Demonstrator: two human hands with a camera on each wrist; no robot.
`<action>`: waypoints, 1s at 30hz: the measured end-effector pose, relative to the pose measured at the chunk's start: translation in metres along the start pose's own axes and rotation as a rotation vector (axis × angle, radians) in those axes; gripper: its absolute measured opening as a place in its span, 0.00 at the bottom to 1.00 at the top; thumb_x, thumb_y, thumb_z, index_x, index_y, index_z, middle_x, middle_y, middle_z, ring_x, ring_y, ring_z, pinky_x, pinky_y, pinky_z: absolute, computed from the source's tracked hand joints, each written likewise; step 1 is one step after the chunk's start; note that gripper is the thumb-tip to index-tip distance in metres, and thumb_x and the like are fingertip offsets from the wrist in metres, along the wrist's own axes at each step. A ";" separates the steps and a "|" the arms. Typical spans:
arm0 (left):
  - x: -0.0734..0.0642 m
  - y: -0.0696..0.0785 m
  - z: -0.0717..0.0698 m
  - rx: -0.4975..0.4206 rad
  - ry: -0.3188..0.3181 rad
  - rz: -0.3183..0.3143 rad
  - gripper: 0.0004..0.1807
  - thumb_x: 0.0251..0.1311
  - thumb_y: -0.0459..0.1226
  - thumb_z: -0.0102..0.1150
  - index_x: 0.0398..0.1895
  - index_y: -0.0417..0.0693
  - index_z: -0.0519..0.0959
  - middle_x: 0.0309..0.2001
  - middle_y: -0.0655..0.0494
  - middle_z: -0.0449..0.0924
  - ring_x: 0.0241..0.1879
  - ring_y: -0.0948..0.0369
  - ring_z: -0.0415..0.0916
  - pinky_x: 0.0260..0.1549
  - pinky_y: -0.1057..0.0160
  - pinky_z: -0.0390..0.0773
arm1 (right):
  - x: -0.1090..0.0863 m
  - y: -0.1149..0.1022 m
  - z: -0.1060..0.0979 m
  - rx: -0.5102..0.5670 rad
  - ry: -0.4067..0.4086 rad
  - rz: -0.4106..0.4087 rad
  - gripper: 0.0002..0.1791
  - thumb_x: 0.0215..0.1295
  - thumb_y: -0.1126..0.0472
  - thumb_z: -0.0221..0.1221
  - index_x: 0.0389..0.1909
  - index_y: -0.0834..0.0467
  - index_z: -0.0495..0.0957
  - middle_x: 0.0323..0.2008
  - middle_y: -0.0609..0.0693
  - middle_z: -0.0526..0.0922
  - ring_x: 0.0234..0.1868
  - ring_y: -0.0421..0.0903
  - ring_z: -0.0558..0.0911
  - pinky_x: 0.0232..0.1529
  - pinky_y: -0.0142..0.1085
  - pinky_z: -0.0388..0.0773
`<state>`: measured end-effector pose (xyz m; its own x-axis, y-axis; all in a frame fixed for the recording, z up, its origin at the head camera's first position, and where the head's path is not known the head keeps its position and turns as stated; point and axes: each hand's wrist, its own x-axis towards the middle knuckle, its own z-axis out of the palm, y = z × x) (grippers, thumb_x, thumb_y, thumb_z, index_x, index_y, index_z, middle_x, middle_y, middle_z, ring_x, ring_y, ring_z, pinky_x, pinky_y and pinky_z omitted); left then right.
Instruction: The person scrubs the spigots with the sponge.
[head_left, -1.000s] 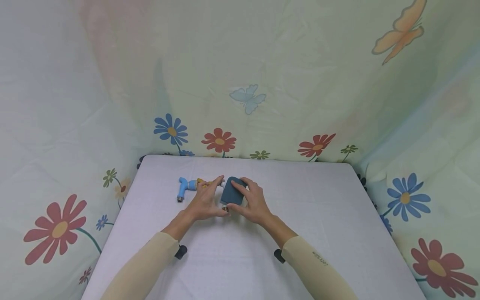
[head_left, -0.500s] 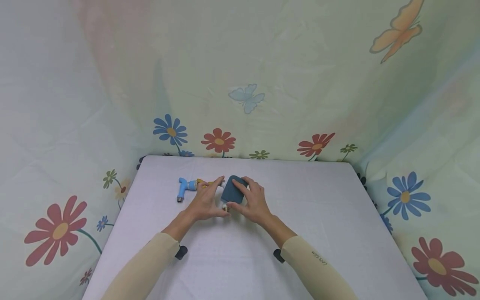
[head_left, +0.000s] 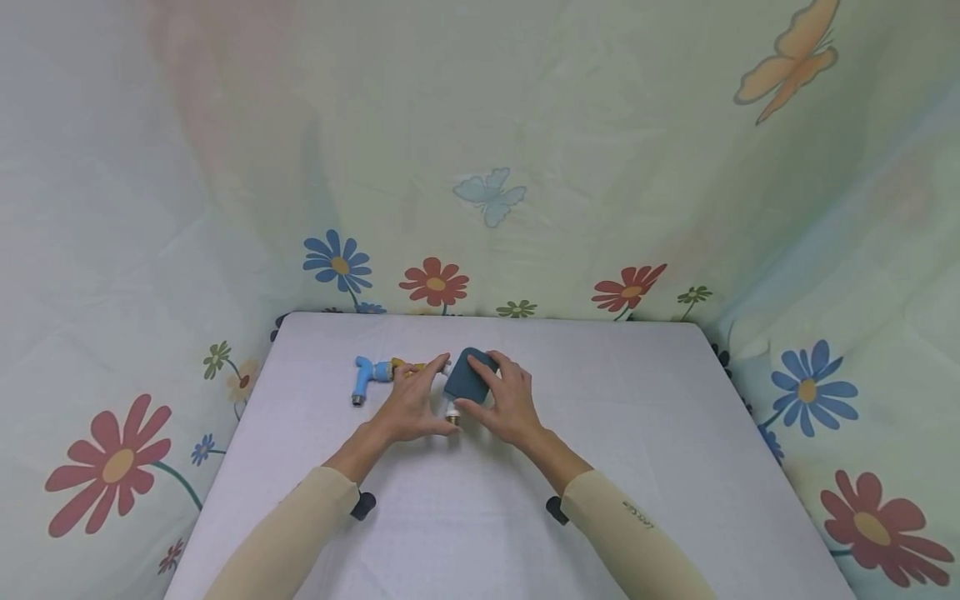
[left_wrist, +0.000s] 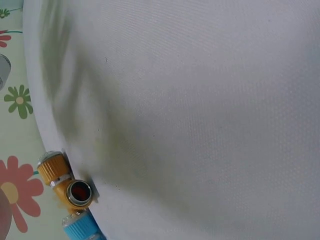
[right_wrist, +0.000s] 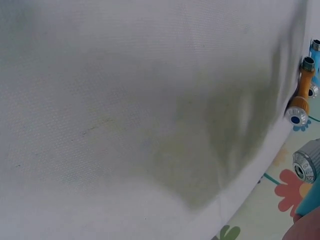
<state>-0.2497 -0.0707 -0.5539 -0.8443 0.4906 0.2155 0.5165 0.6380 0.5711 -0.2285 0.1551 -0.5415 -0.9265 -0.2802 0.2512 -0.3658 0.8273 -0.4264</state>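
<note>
In the head view, my right hand [head_left: 513,400] grips a dark teal, flat block with rounded corners [head_left: 467,379], fingers over its top face and right edge. My left hand [head_left: 411,406] holds a whitish tap with a brass-coloured threaded end [head_left: 453,414] between thumb and forefinger; the block hides its middle. A silvery ribbed knob [right_wrist: 307,160] shows beside a teal edge in the right wrist view. Behind the left hand lie an orange tap [right_wrist: 301,92], partly covered in the head view, and a light blue tap [head_left: 363,382].
A white cloth covers the table [head_left: 630,433]. Flower-printed fabric [head_left: 375,150] hangs behind it and at both sides. Both coloured taps lie left of centre, toward the table's far half.
My right hand has shifted the teal block slightly away and to the right, so more of the whitish tap's near end shows. The left hand stays almost where it was.
</note>
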 end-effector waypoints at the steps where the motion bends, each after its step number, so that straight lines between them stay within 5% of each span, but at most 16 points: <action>1: 0.000 0.000 0.000 0.003 0.003 0.003 0.68 0.40 0.55 0.85 0.83 0.52 0.53 0.73 0.48 0.73 0.72 0.53 0.71 0.74 0.42 0.53 | 0.000 0.000 0.000 0.000 0.006 -0.002 0.46 0.62 0.31 0.65 0.78 0.42 0.65 0.76 0.58 0.64 0.75 0.60 0.65 0.73 0.61 0.61; 30: -0.001 0.001 -0.001 0.007 0.023 0.031 0.67 0.38 0.54 0.86 0.82 0.51 0.57 0.75 0.50 0.72 0.70 0.53 0.73 0.73 0.44 0.54 | 0.008 -0.004 0.002 0.006 0.038 0.147 0.45 0.64 0.30 0.63 0.78 0.45 0.66 0.75 0.61 0.65 0.74 0.61 0.66 0.73 0.61 0.58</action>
<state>-0.2490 -0.0714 -0.5526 -0.8307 0.4969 0.2511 0.5436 0.6266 0.5585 -0.2349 0.1485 -0.5390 -0.9662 -0.1370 0.2185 -0.2267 0.8553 -0.4660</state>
